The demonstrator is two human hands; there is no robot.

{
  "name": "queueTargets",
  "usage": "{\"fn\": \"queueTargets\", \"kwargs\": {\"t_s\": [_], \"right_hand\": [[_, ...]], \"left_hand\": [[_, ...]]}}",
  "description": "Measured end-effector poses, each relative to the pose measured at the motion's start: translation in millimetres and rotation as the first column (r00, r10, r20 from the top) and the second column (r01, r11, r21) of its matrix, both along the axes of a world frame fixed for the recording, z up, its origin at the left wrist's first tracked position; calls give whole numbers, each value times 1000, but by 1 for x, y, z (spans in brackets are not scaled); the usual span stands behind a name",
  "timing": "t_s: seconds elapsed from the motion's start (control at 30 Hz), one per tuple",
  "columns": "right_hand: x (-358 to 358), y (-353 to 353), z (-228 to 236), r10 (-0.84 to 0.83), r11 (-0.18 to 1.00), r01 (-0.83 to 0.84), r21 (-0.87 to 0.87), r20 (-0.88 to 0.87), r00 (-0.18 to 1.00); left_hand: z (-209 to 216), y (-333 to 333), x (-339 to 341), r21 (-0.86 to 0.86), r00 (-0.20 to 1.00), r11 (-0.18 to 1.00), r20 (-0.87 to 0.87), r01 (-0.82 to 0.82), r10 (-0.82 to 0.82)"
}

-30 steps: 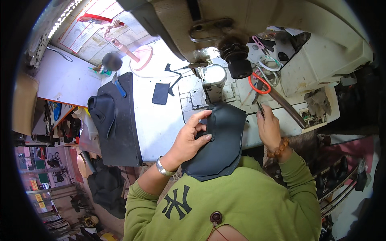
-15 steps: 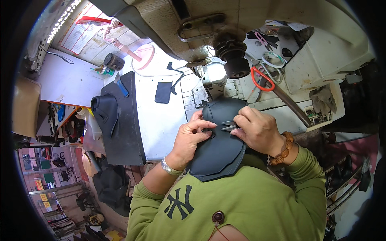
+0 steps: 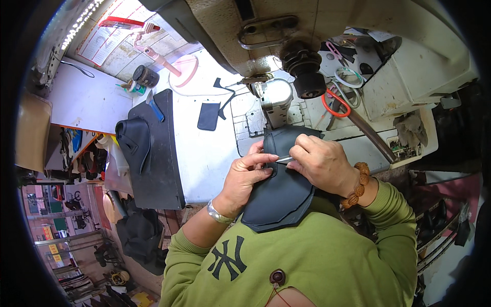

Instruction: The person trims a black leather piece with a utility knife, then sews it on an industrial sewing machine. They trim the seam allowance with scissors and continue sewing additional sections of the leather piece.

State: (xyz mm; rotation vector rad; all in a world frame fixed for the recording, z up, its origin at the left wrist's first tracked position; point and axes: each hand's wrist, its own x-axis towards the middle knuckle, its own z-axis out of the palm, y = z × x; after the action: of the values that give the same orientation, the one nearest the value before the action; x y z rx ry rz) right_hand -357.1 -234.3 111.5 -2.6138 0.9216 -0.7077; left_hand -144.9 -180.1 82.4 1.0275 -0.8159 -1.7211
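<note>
A dark, curved piece of leather-like material [image 3: 284, 197] lies over the table's front edge, just below the sewing machine's needle area [image 3: 273, 100]. My left hand [image 3: 244, 179] presses on its left side with the fingers spread over the seam. My right hand [image 3: 322, 163] pinches a small silver tool [image 3: 284, 160], whose tip rests on the material between both hands.
A large cream sewing machine [image 3: 307, 30] fills the top. Red-handled scissors [image 3: 336, 104] lie to the right of the black handwheel. On the white table [image 3: 204, 153] sit a small dark patch [image 3: 208, 116], a black tray [image 3: 158, 148] with a dark cap-like piece [image 3: 134, 140] and a pink spool stand [image 3: 176, 66].
My right hand came from the scissors side to the middle of the material, now holding the small silver tool. The left hand slid slightly up along the piece.
</note>
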Motion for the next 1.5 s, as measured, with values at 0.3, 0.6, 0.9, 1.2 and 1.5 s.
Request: {"fn": "queueTargets", "kwargs": {"t_s": [0.3,0.6,0.9,1.2,1.5], "right_hand": [[-5,2,-13,-84,996,72,62,229,970],[13,-10,5,-46,995,4,97,440,897],[28,-5,6,15,966,-47,255,127,992],[35,12,-3,8,969,-2,245,-23,1000],[44,14,-3,-1,946,-10,324,31,1000]], "left_hand": [[16,0,-9,87,996,994,59,-64,59],[43,-15,7,-267,134,731,962,628,237],[15,13,41,-504,-56,278,410,818,910],[-18,24,33,-649,-28,357,460,672,888],[-19,27,26,-690,7,384,491,613,871]]}}
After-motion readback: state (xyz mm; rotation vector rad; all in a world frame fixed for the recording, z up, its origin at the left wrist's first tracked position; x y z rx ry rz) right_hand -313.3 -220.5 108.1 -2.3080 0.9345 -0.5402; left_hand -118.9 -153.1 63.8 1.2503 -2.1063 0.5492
